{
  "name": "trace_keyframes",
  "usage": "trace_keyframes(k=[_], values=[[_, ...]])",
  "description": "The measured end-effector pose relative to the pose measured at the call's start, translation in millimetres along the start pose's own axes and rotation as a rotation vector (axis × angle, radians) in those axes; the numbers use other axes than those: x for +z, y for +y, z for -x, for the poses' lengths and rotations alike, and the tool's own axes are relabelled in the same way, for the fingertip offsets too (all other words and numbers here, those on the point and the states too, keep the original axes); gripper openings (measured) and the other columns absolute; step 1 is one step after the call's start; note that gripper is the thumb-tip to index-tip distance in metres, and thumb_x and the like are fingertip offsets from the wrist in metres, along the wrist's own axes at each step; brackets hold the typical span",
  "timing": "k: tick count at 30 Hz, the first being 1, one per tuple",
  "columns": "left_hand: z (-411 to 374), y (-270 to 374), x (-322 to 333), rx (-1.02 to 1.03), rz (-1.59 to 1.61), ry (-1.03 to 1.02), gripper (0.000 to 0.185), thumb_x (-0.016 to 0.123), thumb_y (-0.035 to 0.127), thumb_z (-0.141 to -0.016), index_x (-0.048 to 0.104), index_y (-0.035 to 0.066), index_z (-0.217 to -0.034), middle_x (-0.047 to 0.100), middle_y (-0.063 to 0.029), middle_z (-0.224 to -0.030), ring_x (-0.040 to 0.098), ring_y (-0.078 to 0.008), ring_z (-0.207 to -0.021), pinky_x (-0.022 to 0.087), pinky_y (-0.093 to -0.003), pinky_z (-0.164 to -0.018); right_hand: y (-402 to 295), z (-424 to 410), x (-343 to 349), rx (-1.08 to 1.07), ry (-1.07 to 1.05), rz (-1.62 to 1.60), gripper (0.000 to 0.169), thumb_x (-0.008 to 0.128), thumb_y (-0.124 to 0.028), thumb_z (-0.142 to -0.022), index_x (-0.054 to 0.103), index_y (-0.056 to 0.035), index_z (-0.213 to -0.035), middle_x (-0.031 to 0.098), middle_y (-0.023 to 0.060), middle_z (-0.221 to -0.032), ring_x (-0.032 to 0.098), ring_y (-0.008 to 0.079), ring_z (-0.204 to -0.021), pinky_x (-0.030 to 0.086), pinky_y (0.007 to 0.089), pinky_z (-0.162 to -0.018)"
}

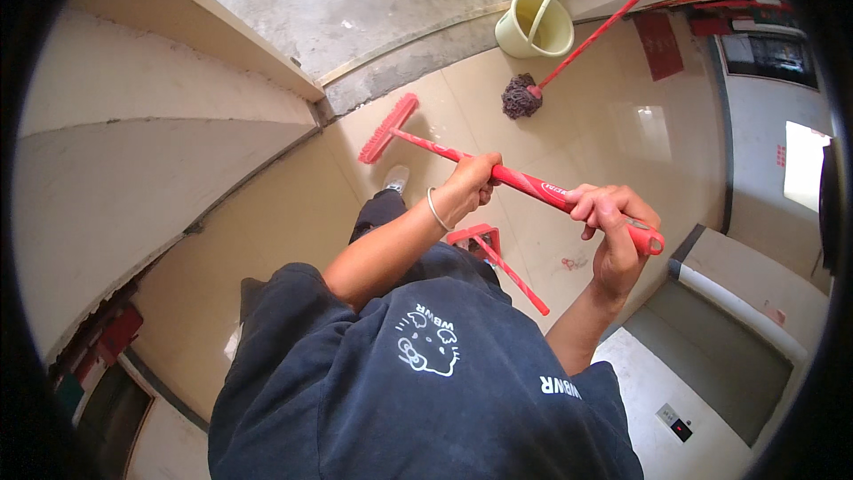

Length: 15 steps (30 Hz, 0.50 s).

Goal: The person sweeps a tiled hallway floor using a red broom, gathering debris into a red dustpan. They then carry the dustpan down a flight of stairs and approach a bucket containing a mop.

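Observation:
Both my hands grip the long red handle [533, 185] of a floor brush. My left hand [474, 180], with a pale bangle at the wrist, closes around the middle of the handle. Near the hanging-hole end, my right hand [616, 221] wraps the grip. The pink-bristled brush head [388, 129] is at the far end, by the doorway, ahead of my shoe [396, 177]. Below the handle, a red dustpan [494, 238] with a long striped stick rests on the tiled floor, partly hidden by my dark shirt.
A pale green bucket [516, 30] stands by the raised doorway threshold [406, 70]. Beside it a mop with a dark stringy head [521, 97] leans, its red pole rising to the upper right. White walls [166, 160] flank me. A grey-floored recess [713, 353] lies at right.

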State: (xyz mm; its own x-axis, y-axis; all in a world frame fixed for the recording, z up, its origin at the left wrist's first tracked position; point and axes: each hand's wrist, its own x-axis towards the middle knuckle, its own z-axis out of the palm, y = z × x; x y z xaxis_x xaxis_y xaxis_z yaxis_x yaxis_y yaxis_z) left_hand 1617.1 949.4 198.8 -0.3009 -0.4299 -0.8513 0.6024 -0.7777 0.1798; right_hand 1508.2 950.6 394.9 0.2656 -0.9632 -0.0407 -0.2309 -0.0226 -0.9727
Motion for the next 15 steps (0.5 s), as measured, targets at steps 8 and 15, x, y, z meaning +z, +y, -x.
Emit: trace_keyframes(k=[8, 15], values=[[-68.6, 17.3, -78.1, 0.112, -0.068, 0.160, 0.016, 0.050, 0.016, -0.070, 0.038, 0.011, -0.060, 0.032, 0.0010, -0.045, 0.030, -0.0110, -0.033, 0.021, -0.0257, -0.030, 62.4, 7.3, 50.3, 0.194, 0.051, -0.094, 0.015, 0.048, -0.005, -0.079, 0.057, 0.0019, -0.069, 0.061, 0.0084, -0.075, 0.051, 0.0082, -0.061, 0.040, 0.0193, -0.047], [-72.2, -34.4, -11.8, -0.061, 0.010, 0.052, 0.016, 0.050, 0.015, -0.069, 0.038, 0.010, -0.060, 0.033, -0.0012, -0.045, 0.029, -0.0112, -0.032, 0.020, -0.0282, -0.029, 36.9, 33.6, 5.3, 0.193, 0.172, 0.104, 0.018, 0.047, -0.006, -0.080, 0.056, 0.0018, -0.067, 0.061, 0.0090, -0.072, 0.055, 0.0123, -0.066, 0.041, 0.0207, -0.049]])
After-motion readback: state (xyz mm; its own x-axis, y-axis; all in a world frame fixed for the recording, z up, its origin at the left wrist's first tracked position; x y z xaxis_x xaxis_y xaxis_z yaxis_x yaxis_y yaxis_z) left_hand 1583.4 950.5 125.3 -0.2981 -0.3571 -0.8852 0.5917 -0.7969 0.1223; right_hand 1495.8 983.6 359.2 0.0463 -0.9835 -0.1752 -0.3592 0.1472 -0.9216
